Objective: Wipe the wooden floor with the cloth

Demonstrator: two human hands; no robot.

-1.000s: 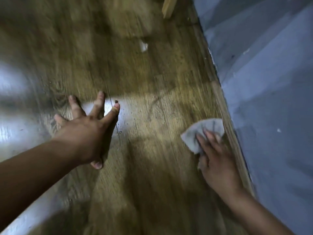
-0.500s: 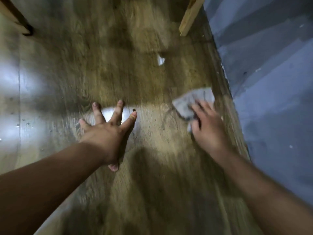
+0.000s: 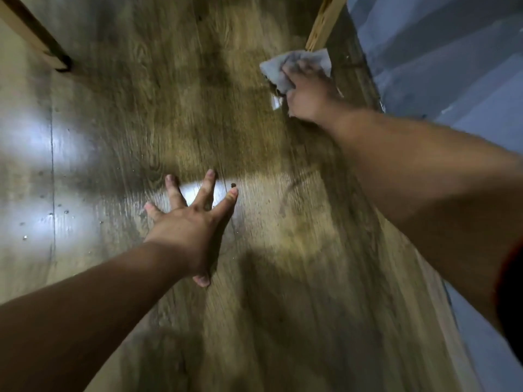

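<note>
A grey cloth (image 3: 278, 69) lies flat on the wooden floor (image 3: 283, 250) far ahead on the right, close to the wall. My right hand (image 3: 310, 91) presses down on the cloth with its fingers laid over it, arm stretched far forward; the fingers are blurred. My left hand (image 3: 192, 224) is planted on the floor nearer to me, fingers spread wide and straight. It holds nothing.
A blue-grey wall (image 3: 452, 66) runs along the right side. A pale wooden leg (image 3: 324, 22) stands just beyond the cloth. Another wooden leg with a dark foot (image 3: 45, 49) is at the upper left. A small white scrap (image 3: 276, 102) lies beside my right hand.
My right hand has pushed the cloth forward along the wall, away from me, up to the pale wooden leg. My left hand has stayed planted on the floor.
</note>
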